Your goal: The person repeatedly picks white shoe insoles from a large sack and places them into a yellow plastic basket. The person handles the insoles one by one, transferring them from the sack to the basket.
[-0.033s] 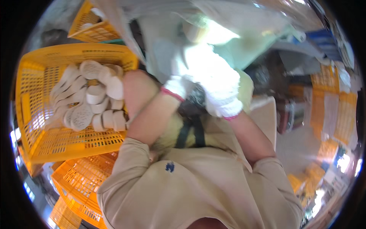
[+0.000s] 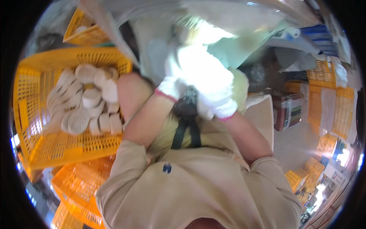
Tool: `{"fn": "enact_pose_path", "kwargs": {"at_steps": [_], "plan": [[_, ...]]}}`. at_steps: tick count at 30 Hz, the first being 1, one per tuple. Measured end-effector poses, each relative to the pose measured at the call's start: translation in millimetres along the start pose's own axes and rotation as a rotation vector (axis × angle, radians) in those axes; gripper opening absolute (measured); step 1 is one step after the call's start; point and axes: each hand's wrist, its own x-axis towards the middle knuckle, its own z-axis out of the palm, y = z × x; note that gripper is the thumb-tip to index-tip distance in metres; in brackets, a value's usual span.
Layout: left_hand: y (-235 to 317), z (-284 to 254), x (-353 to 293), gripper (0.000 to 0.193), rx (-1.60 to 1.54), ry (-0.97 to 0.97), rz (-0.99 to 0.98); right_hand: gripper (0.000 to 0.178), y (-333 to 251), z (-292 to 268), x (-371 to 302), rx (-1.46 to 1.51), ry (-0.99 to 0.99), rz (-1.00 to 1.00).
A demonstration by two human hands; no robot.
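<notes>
Both my hands wear white knit gloves with pink cuffs and are raised close together in front of my chest. My left hand [image 2: 172, 78] sits just left of my right hand [image 2: 209, 82], and the two touch or overlap. Their fingers reach up into a large clear plastic bag [image 2: 228, 23] that hangs across the top of the view, with something pale and blurred [image 2: 198, 33] just above them. Motion blur hides the fingers, so the grip is unclear. To my left stands a yellow plastic crate [image 2: 42, 149] holding several pale round discs [image 2: 85, 103].
More yellow crates are stacked under the left one [image 2: 82, 183], behind it [image 2: 85, 34] and along the right side [image 2: 324, 103]. A dark box [image 2: 288, 110] stands on the floor at the right. I wear a beige top with a black strap [image 2: 185, 133].
</notes>
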Motion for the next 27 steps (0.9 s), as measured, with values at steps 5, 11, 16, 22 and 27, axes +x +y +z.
{"fn": "enact_pose_path", "kwargs": {"at_steps": [5,11,16,22,27], "plan": [[19,-23,24,0.076,0.137,0.319,-0.004,0.032,17,-11,39,0.989,-0.315,0.513],[21,-7,56,0.079,0.520,0.393,0.059,0.043,18,-10,47,1.081,-0.220,0.643],[-18,-12,23,0.058,0.067,0.423,0.055,0.046,-50,-49,-34,0.333,-0.256,0.328],[-1,-8,56,0.051,0.317,0.386,0.010,0.036,-31,-45,31,-0.093,-0.364,0.020],[14,-13,35,0.048,0.677,0.490,0.153,0.015,-37,-53,19,-0.194,-0.468,-0.081]]}}
